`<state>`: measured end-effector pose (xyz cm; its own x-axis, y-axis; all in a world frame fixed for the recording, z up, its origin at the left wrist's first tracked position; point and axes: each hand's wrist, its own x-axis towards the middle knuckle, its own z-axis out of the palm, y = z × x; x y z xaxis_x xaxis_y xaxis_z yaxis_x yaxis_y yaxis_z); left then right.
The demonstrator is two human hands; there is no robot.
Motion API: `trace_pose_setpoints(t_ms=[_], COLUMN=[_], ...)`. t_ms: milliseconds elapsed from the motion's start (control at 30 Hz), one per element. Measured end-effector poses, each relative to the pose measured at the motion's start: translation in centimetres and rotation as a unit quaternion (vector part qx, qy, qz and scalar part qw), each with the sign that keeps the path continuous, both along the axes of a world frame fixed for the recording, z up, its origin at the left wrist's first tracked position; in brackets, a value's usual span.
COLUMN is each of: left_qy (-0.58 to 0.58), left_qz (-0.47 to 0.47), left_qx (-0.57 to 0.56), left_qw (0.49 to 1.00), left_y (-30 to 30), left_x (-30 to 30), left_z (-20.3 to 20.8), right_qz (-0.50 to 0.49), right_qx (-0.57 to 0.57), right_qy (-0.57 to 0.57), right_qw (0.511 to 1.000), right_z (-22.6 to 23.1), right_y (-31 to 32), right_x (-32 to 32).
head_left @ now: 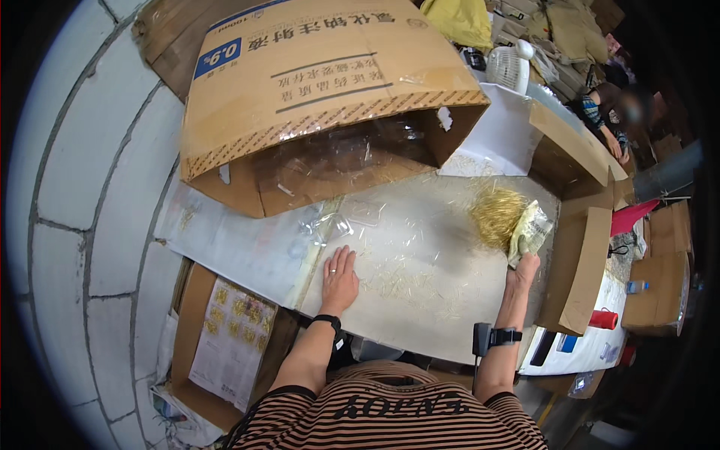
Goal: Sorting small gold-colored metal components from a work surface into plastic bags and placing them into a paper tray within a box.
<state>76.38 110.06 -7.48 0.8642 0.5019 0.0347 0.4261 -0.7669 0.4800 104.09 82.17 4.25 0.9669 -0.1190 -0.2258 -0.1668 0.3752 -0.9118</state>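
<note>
My left hand [341, 279] lies on the pale tabletop [390, 315] with its fingers spread, holding nothing. Just beyond its fingertips sits a clear plastic box [334, 227]. On the right, my right hand [526, 268] grips the lower end of a crumpled, pale yellow-green bag or cloth [531, 229]; which of the two I cannot tell. This touches the right edge of a heap of thin gold-coloured sticks or pins [496, 217]. Loose thin gold pieces [401, 283] are scattered across the table between my hands.
A large open carton [322, 90] holding clear plastic boxes stands at the back left. Cardboard walls [577, 270] border the table's right side. At lower left, an open box [191, 330] holds a sheet with small gold bundles. A white fan [508, 67] and another person [619, 120] are farther back.
</note>
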Motion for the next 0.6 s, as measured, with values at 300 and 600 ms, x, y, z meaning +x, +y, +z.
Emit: trace_pose_setpoints(t_ms=[300, 600], left_qy=[0.001, 0.018], left_qz=[-0.003, 0.003], left_qx=[0.009, -0.014], left_qw=[1.0, 1.0], left_y=[0.1, -0.4], left_x=[0.2, -0.5], left_z=[0.2, 0.0], right_qz=[-0.017, -0.035], right_qx=[-0.09, 0.041], right_qy=[0.078, 0.156], right_qw=[0.993, 0.986], right_z=[-1.9, -2.5], right_y=[1.6, 1.7], right_x=[1.4, 1.3])
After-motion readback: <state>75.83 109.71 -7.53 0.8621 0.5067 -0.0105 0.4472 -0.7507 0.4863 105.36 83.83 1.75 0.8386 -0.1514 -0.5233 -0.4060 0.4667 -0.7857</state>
